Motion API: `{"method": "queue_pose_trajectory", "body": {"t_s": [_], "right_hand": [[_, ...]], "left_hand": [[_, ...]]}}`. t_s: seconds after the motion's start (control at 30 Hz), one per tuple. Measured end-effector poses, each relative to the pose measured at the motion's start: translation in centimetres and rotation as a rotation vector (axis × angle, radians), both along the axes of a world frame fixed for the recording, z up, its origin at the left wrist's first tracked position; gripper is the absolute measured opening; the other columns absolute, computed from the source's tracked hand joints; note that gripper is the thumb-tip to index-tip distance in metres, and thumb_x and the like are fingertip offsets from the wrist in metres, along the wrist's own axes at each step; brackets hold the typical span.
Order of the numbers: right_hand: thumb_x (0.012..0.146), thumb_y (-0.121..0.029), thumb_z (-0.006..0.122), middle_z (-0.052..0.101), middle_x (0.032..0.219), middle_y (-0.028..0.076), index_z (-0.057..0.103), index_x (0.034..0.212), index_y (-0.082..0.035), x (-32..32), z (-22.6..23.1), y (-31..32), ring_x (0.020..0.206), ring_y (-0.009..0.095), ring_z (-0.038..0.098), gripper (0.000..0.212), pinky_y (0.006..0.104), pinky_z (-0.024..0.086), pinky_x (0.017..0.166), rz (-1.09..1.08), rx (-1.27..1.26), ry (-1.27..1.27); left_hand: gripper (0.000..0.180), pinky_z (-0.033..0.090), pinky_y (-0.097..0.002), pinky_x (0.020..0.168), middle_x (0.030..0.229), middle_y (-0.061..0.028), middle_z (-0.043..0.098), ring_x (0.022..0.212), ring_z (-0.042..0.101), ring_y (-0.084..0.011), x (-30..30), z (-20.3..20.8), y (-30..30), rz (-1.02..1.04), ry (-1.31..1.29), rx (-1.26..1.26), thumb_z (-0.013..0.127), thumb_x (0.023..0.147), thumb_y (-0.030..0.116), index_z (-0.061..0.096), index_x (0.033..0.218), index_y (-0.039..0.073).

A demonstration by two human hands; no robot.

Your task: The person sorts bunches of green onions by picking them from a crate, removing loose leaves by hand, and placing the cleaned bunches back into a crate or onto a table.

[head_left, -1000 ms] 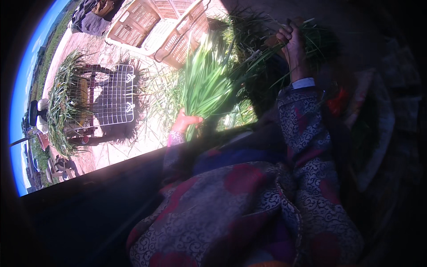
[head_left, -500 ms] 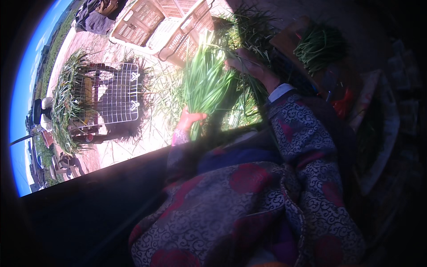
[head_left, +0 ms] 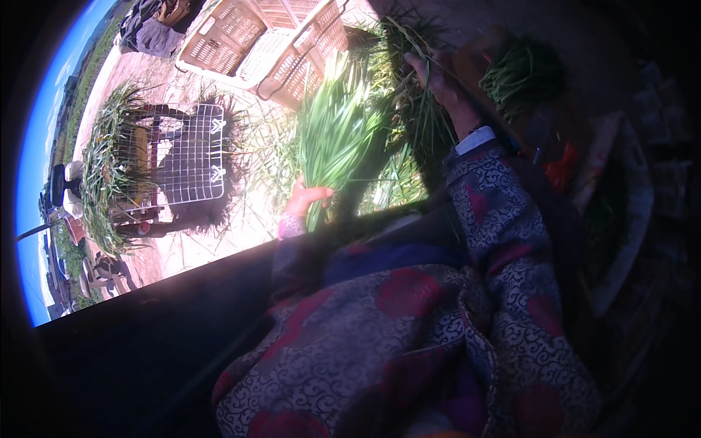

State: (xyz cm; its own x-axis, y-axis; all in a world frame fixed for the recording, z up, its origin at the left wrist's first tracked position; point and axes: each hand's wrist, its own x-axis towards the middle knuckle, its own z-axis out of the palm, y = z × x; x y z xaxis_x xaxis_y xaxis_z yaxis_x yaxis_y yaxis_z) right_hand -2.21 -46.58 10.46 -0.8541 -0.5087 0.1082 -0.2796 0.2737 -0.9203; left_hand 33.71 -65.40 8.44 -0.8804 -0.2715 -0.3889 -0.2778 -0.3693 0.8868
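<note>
My left hand point(head_left: 305, 199) is closed around the lower end of a bunch of long, flat green leaves, which look like garlic chives point(head_left: 336, 128). The leaves fan upward in bright sun, toward a crate. At the edge of a heap of loose greens point(head_left: 409, 36), my right hand point(head_left: 442, 82) is up and to the right of the bunch. Its fingers are curled in, with thin stalks around them. What lies between those fingers is too small and dark to make out.
A pale slatted plastic crate point(head_left: 288, 82) stands beyond the bunch. At left is a white wire rack point(head_left: 191, 164) on a cart draped with greens point(head_left: 109, 171). To the right, in shade, lie a darker green bundle point(head_left: 522, 77) and a red thing point(head_left: 561, 168). Cut leaves litter the ground.
My right hand has moved up and right, away from the bunch to the heap's edge. My left hand keeps its hold on the chives, almost in place.
</note>
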Motion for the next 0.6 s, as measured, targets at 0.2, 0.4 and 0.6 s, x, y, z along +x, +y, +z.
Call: {"method": "queue_pose_trajectory", "body": {"t_s": [0.2, 0.4, 0.6], "right_hand": [[0.09, -0.035, 0.068, 0.063, 0.084, 0.011, 0.065, 0.094, -0.002, 2.8, 6.2, 0.3, 0.079, 0.015, 0.06, 0.034, 0.0326, 0.048, 0.068, 0.312, -0.043, -0.004], [0.086, -0.03, 0.073, 0.068, 0.099, 0.02, 0.07, 0.101, -0.002, 4.3, 3.6, -0.8, 0.092, 0.035, 0.067, 0.032, 0.0427, 0.052, 0.081, 0.562, 0.388, 0.459], [0.085, -0.037, 0.073, 0.069, 0.104, 0.023, 0.072, 0.102, -0.004, 2.7, 2.0, -2.1, 0.097, 0.035, 0.068, 0.037, 0.0445, 0.052, 0.085, 0.181, 0.333, 0.264]], "left_hand": [[0.037, 0.048, -0.0293, 0.052, 0.074, -0.0092, 0.066, 0.053, 0.058, -0.0166, -0.1, 1.0, -0.4, -0.029, -0.015, -0.079, 0.077, 0.075, -0.001, 0.061, 0.109, -0.003], [0.036, 0.047, -0.0288, 0.05, 0.07, -0.0091, 0.065, 0.052, 0.058, -0.0168, 0.1, 1.1, -0.5, -0.011, 0.019, -0.033, 0.075, 0.077, 0.003, 0.061, 0.109, -0.004], [0.036, 0.049, -0.0303, 0.053, 0.07, -0.0096, 0.065, 0.053, 0.059, -0.019, 0.2, 0.9, -0.9, -0.068, 0.032, -0.051, 0.073, 0.079, 0.007, 0.06, 0.111, -0.003]]}}
